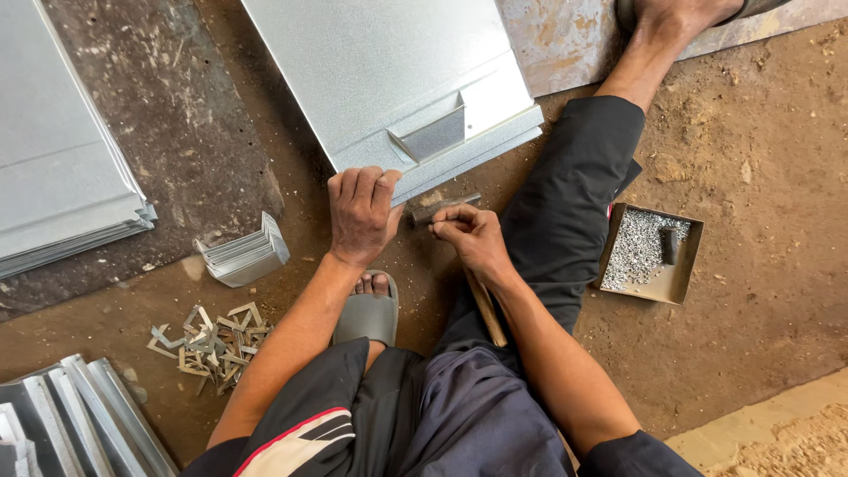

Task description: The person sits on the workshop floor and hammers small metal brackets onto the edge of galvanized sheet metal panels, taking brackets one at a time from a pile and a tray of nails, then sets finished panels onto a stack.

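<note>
Stacked metal sheets far left, folded brackets and scrap clips on the dirt floor. Left hand presses flat on the near edge of the galvanized sheet — fingers together, nothing clasped. Right hand just beside, grip clamped on a wooden-handled hammer — head near the sheet edge. Rivet tray right.

This is a simple sheet-metal workshop where the work is done sitting on a bare brown earth floor. Stacks of flat grey galvanised metal sheets, a pile of folded grey metal brackets and small cut metal scraps lie on the ground. A rusty open metal tray of small silver rivets and a wooden-handled hammer show it too.
</note>
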Tool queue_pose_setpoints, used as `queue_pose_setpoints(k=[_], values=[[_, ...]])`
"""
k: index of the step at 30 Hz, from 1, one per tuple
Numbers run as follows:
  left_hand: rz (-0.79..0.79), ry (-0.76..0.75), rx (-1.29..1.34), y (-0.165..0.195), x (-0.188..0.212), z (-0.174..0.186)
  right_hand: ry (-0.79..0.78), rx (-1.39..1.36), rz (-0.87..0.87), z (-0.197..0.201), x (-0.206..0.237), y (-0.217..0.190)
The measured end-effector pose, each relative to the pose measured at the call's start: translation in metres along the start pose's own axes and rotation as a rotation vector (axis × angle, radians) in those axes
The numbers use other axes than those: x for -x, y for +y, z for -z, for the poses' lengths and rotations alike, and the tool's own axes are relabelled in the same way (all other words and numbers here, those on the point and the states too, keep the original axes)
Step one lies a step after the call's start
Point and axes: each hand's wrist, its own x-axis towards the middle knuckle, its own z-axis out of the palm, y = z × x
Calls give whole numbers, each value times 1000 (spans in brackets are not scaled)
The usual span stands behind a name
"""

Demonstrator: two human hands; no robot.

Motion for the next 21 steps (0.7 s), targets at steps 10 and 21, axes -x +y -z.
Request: queue_pose_setpoints(k=[10, 21], values=[[41, -28, 200, 25, -66, 95, 328, 741, 862, -32, -43, -29], [75, -45, 161, 29, -30, 31, 135, 872, 388, 17, 30, -11]])
